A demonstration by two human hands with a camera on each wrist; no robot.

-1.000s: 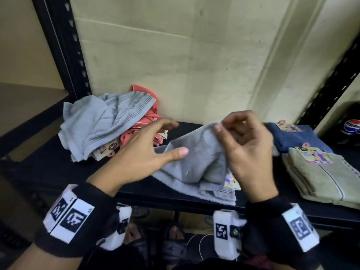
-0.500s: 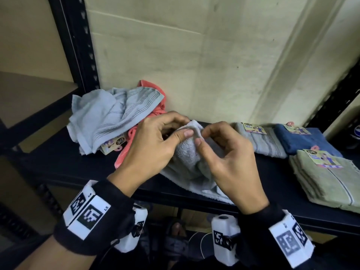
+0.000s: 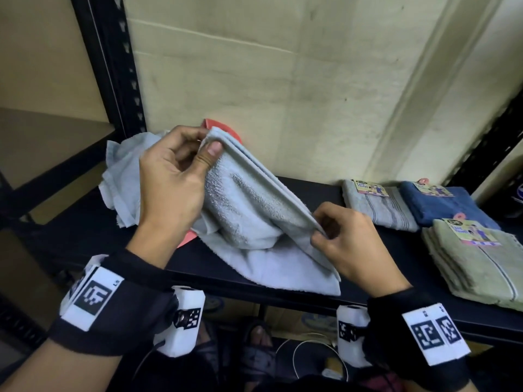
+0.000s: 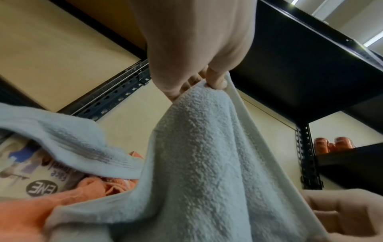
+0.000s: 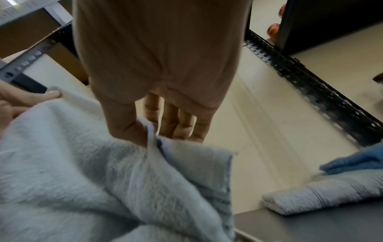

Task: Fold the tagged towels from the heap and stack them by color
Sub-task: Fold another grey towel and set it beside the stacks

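A light grey towel [image 3: 254, 222] is stretched between my two hands above the black shelf [image 3: 85, 236]. My left hand [image 3: 209, 145] pinches its upper corner, thumb on top, also seen from below as my left hand [image 4: 215, 81]. My right hand [image 3: 319, 236] pinches the lower edge near the shelf front; the right wrist view shows the thumb and fingers of my right hand [image 5: 149, 132] closed on the hem. The towel's loose end drapes over the shelf front. Behind my left hand lies the heap: a pale blue-grey towel [image 3: 121, 176] over an orange one [image 3: 186, 239].
On the right of the shelf sit folded tagged towels: a grey one [image 3: 379, 207], a dark blue one [image 3: 441, 205] and an olive stack [image 3: 481, 264]. A black perforated upright [image 3: 113, 66] stands at the left, another at the far right. The wall is close behind.
My hands, which pinched the towel close together, have drawn apart: the left rose up and back with a corner, the right slid down and right along the edge, pulling it taut.
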